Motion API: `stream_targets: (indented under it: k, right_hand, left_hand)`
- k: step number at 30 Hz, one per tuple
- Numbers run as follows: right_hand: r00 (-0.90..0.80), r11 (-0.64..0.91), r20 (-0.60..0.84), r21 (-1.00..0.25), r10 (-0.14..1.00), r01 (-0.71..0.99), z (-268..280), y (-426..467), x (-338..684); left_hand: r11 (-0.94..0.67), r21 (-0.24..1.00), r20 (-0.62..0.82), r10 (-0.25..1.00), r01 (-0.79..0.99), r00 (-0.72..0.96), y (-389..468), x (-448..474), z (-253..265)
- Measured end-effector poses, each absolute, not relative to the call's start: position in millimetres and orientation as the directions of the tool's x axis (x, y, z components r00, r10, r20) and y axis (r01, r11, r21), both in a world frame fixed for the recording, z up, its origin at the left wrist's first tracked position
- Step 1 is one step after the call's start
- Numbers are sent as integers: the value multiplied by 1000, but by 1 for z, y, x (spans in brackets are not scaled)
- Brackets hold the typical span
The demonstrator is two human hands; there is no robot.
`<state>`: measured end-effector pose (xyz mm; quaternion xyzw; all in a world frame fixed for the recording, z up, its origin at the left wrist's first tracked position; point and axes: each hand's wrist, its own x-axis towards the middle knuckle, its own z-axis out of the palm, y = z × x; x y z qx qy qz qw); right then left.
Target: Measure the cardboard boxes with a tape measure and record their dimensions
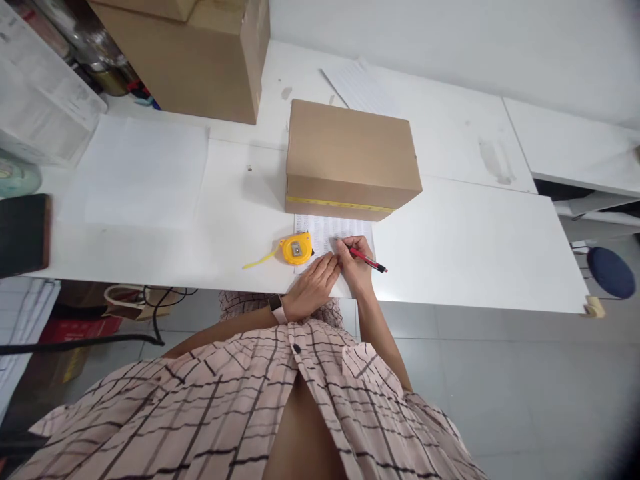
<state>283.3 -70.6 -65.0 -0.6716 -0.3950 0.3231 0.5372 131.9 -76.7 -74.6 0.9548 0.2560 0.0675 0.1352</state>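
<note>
Sheet (330,233) print too small to read, far part hidden under box (350,157); big carton (200,53) cut off at top edge.

Big cardboard box (200,57) at the back left of the white table (475,247), touching a clear plastic bin (43,110) stack's side area. Blank white sheets (140,170) lie flat in front of it. Tape roll (15,177) and a dark flat object (23,233) at the far left edge. Another paper (360,87) at the back. Blue stool (611,272) off the right end. Bag and cables (145,303) on the floor underneath.
</note>
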Motion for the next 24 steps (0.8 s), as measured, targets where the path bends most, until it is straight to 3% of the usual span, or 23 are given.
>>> stream_targets:
  k: [6, 24]
  right_hand:
    - [568, -196, 15, -930, 823, 309, -64, -67, 284]
    - [503, -164, 35, -924, 863, 345, -74, -65, 284]
  left_hand:
    - [-837, 265, 50, 508, 479, 860, -77, 131, -75]
    - [-850, 234, 98, 503, 471, 859, -77, 132, -78]
